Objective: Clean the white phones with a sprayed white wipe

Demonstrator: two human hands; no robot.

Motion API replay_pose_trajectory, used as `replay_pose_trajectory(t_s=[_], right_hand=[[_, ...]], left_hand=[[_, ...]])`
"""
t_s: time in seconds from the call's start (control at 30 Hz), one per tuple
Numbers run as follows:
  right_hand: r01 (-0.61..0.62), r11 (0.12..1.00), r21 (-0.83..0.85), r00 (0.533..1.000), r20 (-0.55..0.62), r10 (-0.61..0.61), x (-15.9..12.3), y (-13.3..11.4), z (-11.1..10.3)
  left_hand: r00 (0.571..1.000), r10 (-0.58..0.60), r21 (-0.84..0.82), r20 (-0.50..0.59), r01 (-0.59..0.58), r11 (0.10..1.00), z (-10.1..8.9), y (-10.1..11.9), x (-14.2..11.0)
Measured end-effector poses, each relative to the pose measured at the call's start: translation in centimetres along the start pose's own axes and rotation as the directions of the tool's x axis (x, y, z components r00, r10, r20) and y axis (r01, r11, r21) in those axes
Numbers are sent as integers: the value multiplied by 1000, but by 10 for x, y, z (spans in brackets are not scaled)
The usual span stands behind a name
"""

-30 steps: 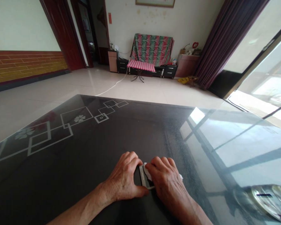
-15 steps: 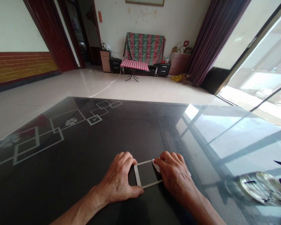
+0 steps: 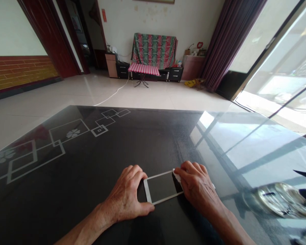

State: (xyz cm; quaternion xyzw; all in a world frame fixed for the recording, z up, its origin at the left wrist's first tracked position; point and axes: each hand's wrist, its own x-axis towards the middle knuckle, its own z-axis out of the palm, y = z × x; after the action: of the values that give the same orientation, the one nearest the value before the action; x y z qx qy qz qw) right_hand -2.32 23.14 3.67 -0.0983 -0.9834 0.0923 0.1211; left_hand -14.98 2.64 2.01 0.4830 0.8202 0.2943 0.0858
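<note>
Grips phone (image 3: pixel 162 188) in left hand (image 3: pixel 129 195), well short of far edge of tabletop (image 3: pixel 112 153); holds white tissue (image 3: pixel 177 177) on phone with right hand (image 3: pixel 197 185).

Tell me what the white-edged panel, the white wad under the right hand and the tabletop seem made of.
White-edged panel: probably glass or plastic, smooth, judging by its flat, even face.
White wad: likely tissue or thin cloth, matte and soft, since it looks crumpled.
Tabletop: likely glass or polished stone, glossy, as it mirrors bright light at right.
</note>
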Motion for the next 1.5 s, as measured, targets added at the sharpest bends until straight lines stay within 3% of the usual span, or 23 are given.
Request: replay_pose_trajectory(t_s=[0.6, 1.03, 1.5], right_hand=[[144, 982, 123, 986, 61, -153, 8, -46, 19], [109, 989, 102, 993, 31, -113, 2, -26, 13], [208, 971, 114, 972, 89, -219, 10, -54, 20]], left_hand=[[1000, 16, 7, -25, -16, 1000, 3, -3, 1], [1000, -15, 47, -21, 16, 999, -2, -3, -1], [999, -6, 18, -39, 6, 1000, 1, -6, 3]])
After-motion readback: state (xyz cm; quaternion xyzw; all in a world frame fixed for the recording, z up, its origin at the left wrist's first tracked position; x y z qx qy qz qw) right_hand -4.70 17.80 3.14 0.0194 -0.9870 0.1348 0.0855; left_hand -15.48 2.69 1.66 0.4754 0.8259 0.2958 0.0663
